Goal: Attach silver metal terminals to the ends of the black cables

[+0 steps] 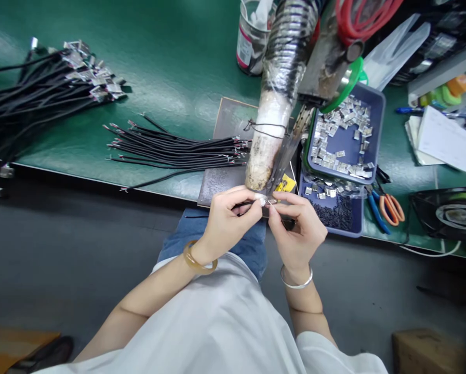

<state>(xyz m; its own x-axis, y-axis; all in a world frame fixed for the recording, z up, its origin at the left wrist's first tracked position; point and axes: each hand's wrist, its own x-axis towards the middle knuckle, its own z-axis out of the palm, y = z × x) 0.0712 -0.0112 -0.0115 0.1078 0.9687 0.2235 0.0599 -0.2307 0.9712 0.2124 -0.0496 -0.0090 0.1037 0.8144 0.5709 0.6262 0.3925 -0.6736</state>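
My left hand [227, 221] is closed in a pinch around a thin black cable [243, 203], whose whitish end points toward my other hand. Fingertips of my right hand [301, 228] are pinched together at that cable end, on something small and shiny that is too tiny to name. Both hands meet at the bench edge, just below the tip of a white-wrapped duct [266, 150]. Left of them, a bundle of short black cables [186, 150] with stripped ends lies partly on a dark board [213, 187].
A blue tray [376, 135] of metal connectors sits on another blue tray [357, 215] with connectors and small black pieces. Pliers [377, 210] and orange-handled scissors [392, 208] lie right. Finished-looking cables with metal plugs [96, 78] pile up left. A can [252, 44] stands behind.
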